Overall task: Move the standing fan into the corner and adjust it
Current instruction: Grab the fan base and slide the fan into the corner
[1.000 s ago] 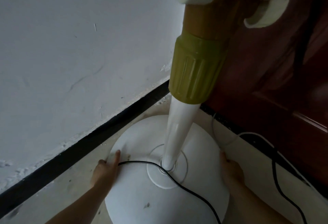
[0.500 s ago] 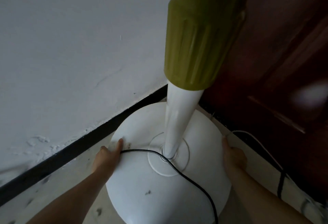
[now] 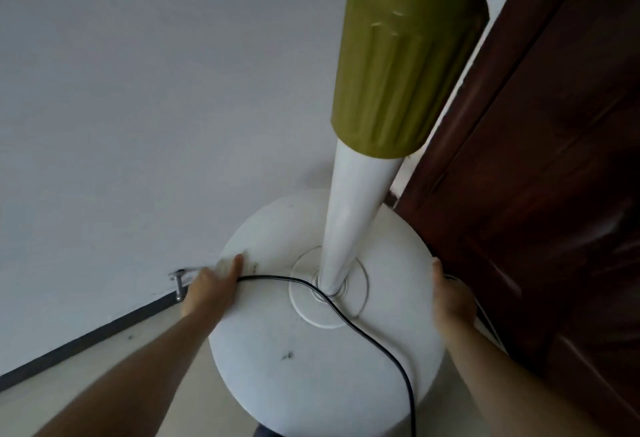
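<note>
White fan base [image 3: 311,367] is gripped at its rim between left hand [image 3: 211,287] and right hand [image 3: 450,301], black cord [image 3: 374,339] pinned under left thumb.

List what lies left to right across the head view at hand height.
metal door stopper → left hand → black power cord → white fan pole → right hand → dark wooden door

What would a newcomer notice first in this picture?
First the big olive-green collar on the white pole, close to the camera at upper right. Below it, the round white fan base, gripped by the left hand and right hand, with a black cord across it.
</note>
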### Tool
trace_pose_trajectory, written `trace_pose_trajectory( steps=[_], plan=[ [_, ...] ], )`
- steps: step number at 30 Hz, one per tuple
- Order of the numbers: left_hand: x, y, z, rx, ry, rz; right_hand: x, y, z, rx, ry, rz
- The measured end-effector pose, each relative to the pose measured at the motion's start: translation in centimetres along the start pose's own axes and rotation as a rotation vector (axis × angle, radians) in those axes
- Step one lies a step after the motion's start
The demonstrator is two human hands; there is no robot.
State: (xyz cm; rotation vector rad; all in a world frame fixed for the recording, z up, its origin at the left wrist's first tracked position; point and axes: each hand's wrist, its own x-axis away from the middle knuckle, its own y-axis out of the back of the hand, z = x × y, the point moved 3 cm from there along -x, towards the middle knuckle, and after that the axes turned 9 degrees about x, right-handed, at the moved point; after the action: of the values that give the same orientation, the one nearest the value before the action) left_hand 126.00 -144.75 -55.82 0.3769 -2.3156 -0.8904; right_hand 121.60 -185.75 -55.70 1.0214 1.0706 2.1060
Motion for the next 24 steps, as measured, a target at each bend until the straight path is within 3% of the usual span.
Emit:
trace_pose_trajectory(
  steps=[11,24],
  plan=[
    [11.5,20.4,-0.4,0.106,0.188,-0.184,13.1,11.0,12.4,0.047,0.234,0.095],
    [22.8,36.0,9.9,0.362,0.414,-0.500,29.7,9.3,27.9,0.314,0.758,0.283]
  ],
)
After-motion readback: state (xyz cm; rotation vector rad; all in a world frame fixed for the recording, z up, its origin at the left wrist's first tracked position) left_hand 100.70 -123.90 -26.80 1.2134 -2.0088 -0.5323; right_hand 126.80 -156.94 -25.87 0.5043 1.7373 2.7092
